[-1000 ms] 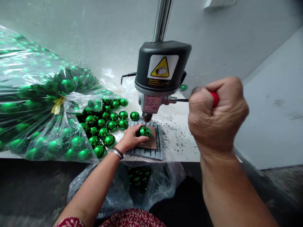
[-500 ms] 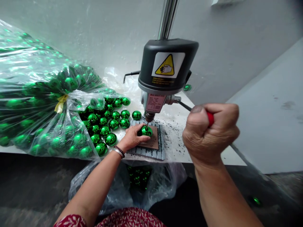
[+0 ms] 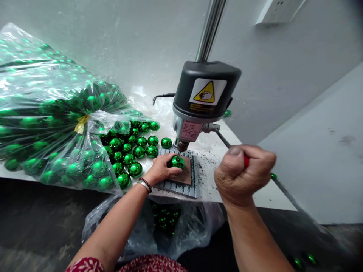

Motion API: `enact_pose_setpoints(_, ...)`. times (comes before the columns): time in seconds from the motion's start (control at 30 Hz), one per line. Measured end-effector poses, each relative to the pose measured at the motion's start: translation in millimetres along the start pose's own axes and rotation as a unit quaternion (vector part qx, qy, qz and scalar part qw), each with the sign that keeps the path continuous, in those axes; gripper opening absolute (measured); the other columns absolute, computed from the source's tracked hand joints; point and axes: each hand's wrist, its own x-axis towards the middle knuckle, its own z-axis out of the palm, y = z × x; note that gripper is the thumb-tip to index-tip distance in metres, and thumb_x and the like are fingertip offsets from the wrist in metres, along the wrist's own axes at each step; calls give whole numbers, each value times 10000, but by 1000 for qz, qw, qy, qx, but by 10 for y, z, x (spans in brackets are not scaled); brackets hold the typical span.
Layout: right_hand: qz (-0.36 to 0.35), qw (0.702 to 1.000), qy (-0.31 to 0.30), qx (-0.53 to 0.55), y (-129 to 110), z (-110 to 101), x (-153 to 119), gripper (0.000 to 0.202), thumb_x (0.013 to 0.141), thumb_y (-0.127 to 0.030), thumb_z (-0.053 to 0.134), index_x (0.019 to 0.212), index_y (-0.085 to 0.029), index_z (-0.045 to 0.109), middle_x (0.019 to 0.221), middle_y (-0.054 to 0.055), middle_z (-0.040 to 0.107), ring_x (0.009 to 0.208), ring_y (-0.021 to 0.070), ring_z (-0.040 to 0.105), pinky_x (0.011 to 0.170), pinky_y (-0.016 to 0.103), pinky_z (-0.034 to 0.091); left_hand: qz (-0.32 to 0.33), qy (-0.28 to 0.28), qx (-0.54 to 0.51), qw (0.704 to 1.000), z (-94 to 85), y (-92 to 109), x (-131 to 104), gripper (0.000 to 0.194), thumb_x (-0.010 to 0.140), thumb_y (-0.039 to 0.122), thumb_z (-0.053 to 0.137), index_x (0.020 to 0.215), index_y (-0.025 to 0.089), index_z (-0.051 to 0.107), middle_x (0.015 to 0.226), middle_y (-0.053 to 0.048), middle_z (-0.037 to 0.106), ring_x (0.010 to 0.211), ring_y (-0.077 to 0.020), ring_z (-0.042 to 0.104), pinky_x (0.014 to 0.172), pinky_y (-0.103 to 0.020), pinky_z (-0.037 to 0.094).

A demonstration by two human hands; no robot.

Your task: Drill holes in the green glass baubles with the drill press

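Note:
My left hand [image 3: 163,168] is curled around a shiny green ball [image 3: 178,162], thumb along its near side. The ball rests on a brown square board [image 3: 185,177] over the grooved grey base [image 3: 181,190] of a bench drill press [image 3: 208,90]. Directly above it is the drill chuck [image 3: 183,146], its bit reaching the top of the ball; whether the bit has gone in I cannot tell. On the right, my right hand [image 3: 244,173] is closed in a fist round the red-gripped feed lever [image 3: 224,139] of the press.
A large clear plastic bag [image 3: 56,124] full of green balls, tied with yellow, lies at the left. Several loose balls [image 3: 135,169] spill toward the base. Dark shavings dot the white table [image 3: 210,177]. An open plastic bag [image 3: 193,223] with green balls hangs below the front edge.
My right hand has pulled the lever lower and slightly left. The left hand still holds the ball in place. The whole view has shifted and tilted a little.

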Motion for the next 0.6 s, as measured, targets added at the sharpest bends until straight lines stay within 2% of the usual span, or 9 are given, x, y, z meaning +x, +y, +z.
enact_pose_setpoints(0.2, 13, 1000, -17, 17, 45, -16, -145, 16, 819, -193, 453, 832, -185, 456, 687, 2, 500, 641, 88, 491, 620, 231, 400, 3, -1, -2, 1000, -3, 5, -1, 540, 725, 391, 704, 1235, 253, 589, 1164, -44, 655, 1112, -258, 558, 989, -390, 396)
enact_pose_setpoints(0.33, 4, 1000, -16, 21, 65, -16, -183, 32, 811, -206, 457, 806, -181, 438, 659, -9, 498, 608, 79, 486, 575, 217, 379, 6, 1, -8, 1000, 19, -26, 11, 560, 715, 398, 713, 1239, 244, 587, 1161, -50, 654, 1113, -257, 563, 992, -390, 401)
enact_pose_setpoints(0.47, 14, 1000, 16, 10, 51, 42, 170, 96, 806, -236, 467, 745, -163, 463, 621, -4, 483, 536, 62, 410, 503, 211, 291, 3, 15, -21, 1000, 42, -34, 23, 589, 696, 387, 730, 1241, 218, 583, 1172, -62, 649, 1107, -255, 565, 985, -382, 411)
enact_pose_setpoints(0.53, 54, 998, 10, 7, 35, 91, 437, 188, 831, -277, 427, 703, -146, 470, 604, 4, 475, 532, 53, 392, 516, 211, 274, 7, 27, -25, 999, 36, -16, -2, 569, 690, 376, 735, 1214, 202, 597, 1129, -64, 662, 1073, -252, 575, 961, -373, 424)
enact_pose_setpoints(0.6, 92, 995, -26, 10, 19, 137, 659, 214, 821, -276, 394, 659, -143, 436, 608, 3, 460, 548, 43, 367, 554, 223, 269, 17, 35, -25, 999, 11, 10, -71, 520, 706, 380, 720, 1183, 203, 611, 1082, -55, 673, 1034, -247, 586, 936, -366, 433)
